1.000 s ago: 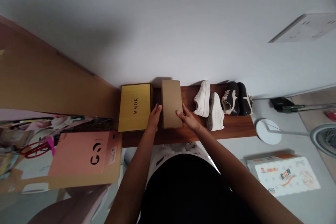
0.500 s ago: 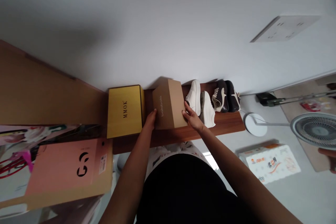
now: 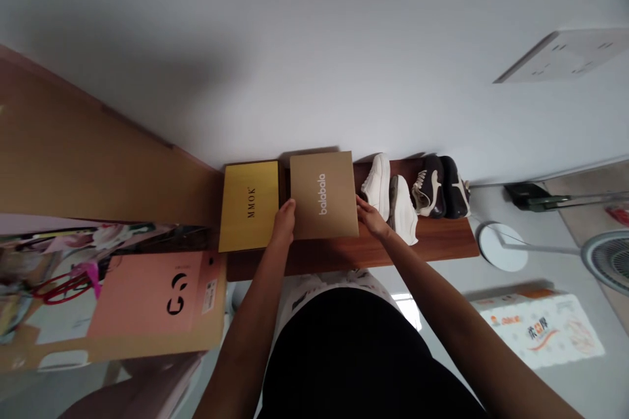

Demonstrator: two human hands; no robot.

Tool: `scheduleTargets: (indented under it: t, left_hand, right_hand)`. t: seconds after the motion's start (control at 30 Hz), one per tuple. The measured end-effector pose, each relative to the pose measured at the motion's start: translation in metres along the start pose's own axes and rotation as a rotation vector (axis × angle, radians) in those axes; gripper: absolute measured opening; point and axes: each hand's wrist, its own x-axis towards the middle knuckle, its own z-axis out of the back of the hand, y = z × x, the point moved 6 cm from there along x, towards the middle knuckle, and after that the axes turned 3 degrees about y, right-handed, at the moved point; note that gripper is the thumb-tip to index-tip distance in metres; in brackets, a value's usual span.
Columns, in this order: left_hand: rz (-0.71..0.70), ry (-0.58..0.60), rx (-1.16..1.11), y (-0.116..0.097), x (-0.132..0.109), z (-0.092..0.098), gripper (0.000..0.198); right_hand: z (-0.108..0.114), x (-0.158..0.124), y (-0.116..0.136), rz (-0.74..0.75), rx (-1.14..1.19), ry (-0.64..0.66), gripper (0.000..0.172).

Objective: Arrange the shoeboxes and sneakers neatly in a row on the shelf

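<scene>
Between my two hands sits a brown shoebox (image 3: 324, 196) marked "balabala", its lid facing up. My left hand (image 3: 284, 221) grips its left side, thumb showing at the edge and the other fingers hidden. On the opposite side, my right hand (image 3: 372, 217) presses its fingers against the box. A yellow shoebox (image 3: 249, 206) marked "MMOK" stands just left of the brown one. To the right are white sneakers (image 3: 377, 183) and dark sneakers with cream trim (image 3: 428, 186). All of these are on or over a reddish-brown wooden shelf (image 3: 334, 255) along the wall.
A pink and brown carton (image 3: 147, 294) stands at the lower left, near a tall cardboard panel (image 3: 98, 157). On the floor at right are a tissue pack (image 3: 545, 330) and a fan (image 3: 607, 262) with a round white base (image 3: 502, 246). A socket plate (image 3: 565, 55) is on the wall.
The brown shoebox has gone from tilted, with a side showing, to lying level with its lid up beside the yellow box. Both hands stay on it. The view has shifted slightly.
</scene>
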Motion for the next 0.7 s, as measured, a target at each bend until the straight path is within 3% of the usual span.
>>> scheduleTargets:
  t: [0.13,0.3,0.7]
  left_hand:
    - [0.007,-0.045,0.003,-0.002,-0.003,-0.001,0.043]
    - [0.055,-0.093,0.044,0.004,-0.001,-0.002,0.041]
    - [0.046,-0.083,0.295,0.01,0.02,-0.008,0.049]
  right_hand:
    - [-0.009,0.007,0.001,-0.117,0.038,0.067,0.062]
    - [-0.016,0.016,0.001,-0.217,-0.015,0.066,0.064]
    - [-0.023,0.032,-0.017,-0.275,-0.054,0.074,0.052]
